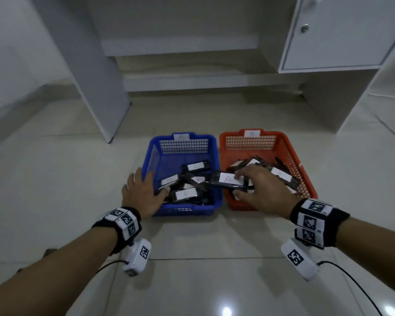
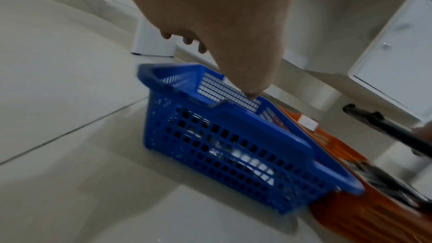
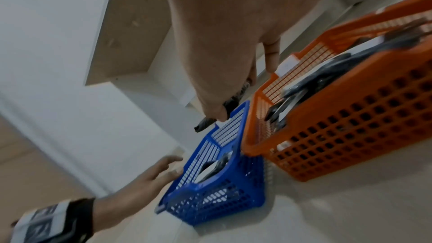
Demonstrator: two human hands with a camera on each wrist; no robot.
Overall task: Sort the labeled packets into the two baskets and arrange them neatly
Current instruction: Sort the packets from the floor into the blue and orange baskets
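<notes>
head view: two baskets side by side on the floor, blue basket (image 1: 212,142) left, orange basket (image 1: 290,153) right, touching, each with a small label on its far rim. right hand (image 1: 263,190) clamped on one dark labeled packet (image 1: 228,180), held above the seam between the baskets, probably on its way to the blue one. left hand (image 1: 141,190) spread flat on the blue basket's near-left corner, likely to steady it. about five packets visible in blue; orange count unclear.
</notes>
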